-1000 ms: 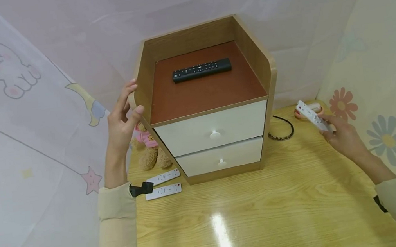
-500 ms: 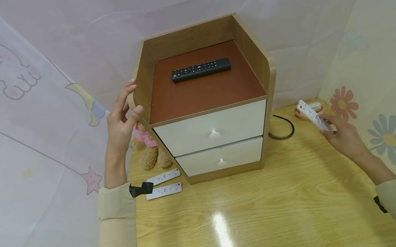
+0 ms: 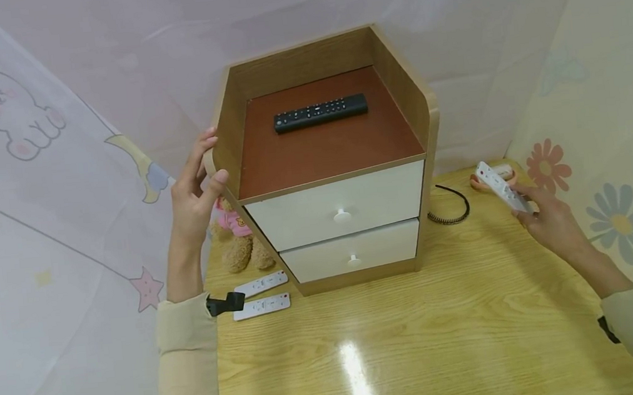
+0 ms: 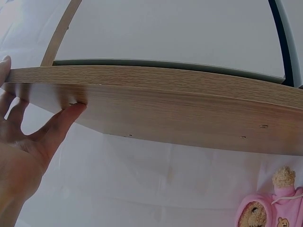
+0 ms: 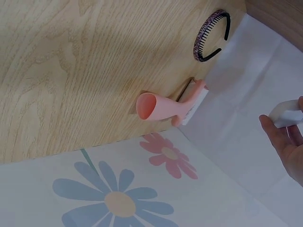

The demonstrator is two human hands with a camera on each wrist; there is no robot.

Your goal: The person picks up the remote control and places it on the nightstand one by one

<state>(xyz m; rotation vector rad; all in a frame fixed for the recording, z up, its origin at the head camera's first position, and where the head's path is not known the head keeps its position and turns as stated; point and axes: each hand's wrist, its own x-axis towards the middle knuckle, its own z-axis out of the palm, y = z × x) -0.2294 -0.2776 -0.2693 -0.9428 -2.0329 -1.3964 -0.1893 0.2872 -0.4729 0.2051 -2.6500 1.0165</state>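
A small two-drawer wooden cabinet [image 3: 351, 204] stands on the table, its white drawers closed. My left hand [image 3: 192, 202] grips the front edge of its left side panel [image 4: 165, 106], fingers and thumb on either side of the edge. A black remote control [image 3: 320, 113] lies on the cabinet's reddish-brown top. At the right, my right hand [image 3: 550, 218] holds a white remote control [image 3: 499, 186] by its near end, tilted above the table. In the right wrist view, only a small part of that hand [image 5: 291, 151] and one end of the remote show.
Two more white remotes [image 3: 264, 306] lie left of the cabinet, beside a teddy bear [image 3: 236, 251] in pink. On the right are a black toothed headband [image 3: 454, 218] and a pink-and-white handled tool [image 5: 165, 108]. Printed cloth walls [image 3: 554, 76] border the table.
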